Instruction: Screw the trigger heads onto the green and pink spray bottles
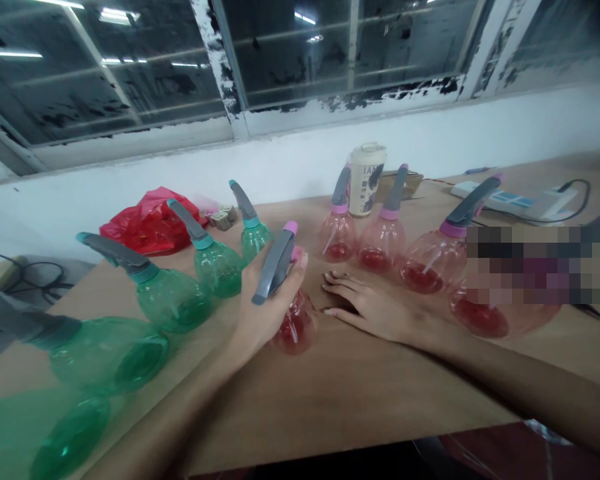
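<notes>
My left hand (pixel 270 300) is wrapped round the neck of a pink spray bottle (pixel 295 330) with a grey trigger head and pink nozzle. The bottle is upright, its base at the tabletop. Flat on the wooden table (pixel 300 407), with fingers stretched out, lies my right hand (pixel 365 303), just right of that bottle and apart from it. Several green spray bottles (pixel 173 300) stand in a row on the left, and several pink spray bottles (pixel 430 263) form another row on the right. Part of the right row is blurred out by a pixelated patch.
A paper cup (pixel 366 180) with a lid stands at the back, beside a brown packet (pixel 400 185). A red plastic bag (pixel 153 220) lies at the back left. On the right is a power strip (pixel 515 200) with cables. Windows (pixel 350 53) rise behind the table.
</notes>
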Demonstrator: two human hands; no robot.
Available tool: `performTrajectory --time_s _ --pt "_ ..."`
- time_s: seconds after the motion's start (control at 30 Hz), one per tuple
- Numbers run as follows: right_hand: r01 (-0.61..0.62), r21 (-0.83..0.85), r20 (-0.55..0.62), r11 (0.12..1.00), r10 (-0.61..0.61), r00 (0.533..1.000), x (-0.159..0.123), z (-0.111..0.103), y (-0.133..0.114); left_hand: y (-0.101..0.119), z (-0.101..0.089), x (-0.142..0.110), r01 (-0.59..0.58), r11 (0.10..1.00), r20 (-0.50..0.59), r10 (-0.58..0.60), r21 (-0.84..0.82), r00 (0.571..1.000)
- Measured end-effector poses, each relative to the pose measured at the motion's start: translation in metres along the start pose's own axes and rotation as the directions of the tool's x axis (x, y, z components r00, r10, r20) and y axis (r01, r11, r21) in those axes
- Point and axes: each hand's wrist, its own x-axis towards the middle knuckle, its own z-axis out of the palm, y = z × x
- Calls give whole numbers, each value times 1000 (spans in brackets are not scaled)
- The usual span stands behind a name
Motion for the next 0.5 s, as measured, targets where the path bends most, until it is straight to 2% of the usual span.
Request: performTrajectory --time_s 0.13,0.5 --pt "4 15 -6 1000 -4 1000 0 1 1 1 2 -1 -34 999 -37 32 -30 999" --pt "-1 34 -4 999 1 1000 0 2 2 -1 4 -2 -47 997 -53 43 -68 998"
